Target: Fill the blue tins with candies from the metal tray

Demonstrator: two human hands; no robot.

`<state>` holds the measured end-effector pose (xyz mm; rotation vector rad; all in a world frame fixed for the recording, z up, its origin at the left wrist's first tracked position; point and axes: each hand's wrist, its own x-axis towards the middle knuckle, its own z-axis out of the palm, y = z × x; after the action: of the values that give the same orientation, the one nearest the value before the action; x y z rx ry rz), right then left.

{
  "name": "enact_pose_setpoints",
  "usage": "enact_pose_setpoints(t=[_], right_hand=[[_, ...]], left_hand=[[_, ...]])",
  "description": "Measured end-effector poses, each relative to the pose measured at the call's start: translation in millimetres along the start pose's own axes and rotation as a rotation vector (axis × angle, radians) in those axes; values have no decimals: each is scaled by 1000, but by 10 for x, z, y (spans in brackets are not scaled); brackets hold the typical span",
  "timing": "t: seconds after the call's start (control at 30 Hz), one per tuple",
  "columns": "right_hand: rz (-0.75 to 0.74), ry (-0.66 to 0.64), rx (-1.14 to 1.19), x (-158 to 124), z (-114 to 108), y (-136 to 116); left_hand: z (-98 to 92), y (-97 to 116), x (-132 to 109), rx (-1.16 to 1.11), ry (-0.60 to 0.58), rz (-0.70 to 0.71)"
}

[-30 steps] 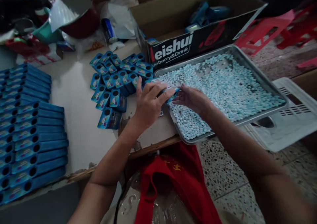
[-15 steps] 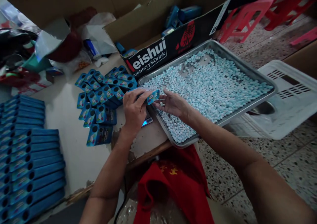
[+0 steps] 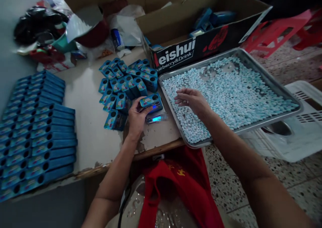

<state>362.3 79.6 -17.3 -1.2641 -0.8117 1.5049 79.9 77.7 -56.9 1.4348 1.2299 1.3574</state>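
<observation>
My left hand (image 3: pixel 137 117) grips a small blue printed box (image 3: pixel 151 101) with a dark round spot on its top face. The box is at a small digital scale (image 3: pixel 156 118) whose display glows blue; whether it rests on the scale I cannot tell. Over the left part of a metal tray (image 3: pixel 173 119), my right hand (image 3: pixel 192 100) hovers with fingers stretched out, and I see nothing held in it. Many small pale blue and white pieces (image 3: pixel 226 97), like candies, cover the tray. A loose cluster of similar blue boxes (image 3: pixel 120 82) stands left of my left hand.
Rows of blue boxes (image 3: pixel 52 140) fill the table's left side. Behind the tray stands a black-printed carton (image 3: pixel 176 53) with blue packs inside. A white plastic basket (image 3: pixel 307 120) lies right of the tray, beyond it red stools (image 3: pixel 279 36). Bags and bowls clutter the back left.
My left hand has lowered the box to the scale and turned it. My right hand has moved away from the box to over the tray. The camera view has shifted left.
</observation>
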Motion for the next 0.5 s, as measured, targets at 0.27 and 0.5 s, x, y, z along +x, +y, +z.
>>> enact_pose_setpoints(t=[0.27,0.5], right_hand=[[-40,148,26,82,-195,-58],[-7,297,207,245,-342,18]], left_hand=[[-66,61,-63,-9,-31,2],[-276,362,-225,63,59,35]])
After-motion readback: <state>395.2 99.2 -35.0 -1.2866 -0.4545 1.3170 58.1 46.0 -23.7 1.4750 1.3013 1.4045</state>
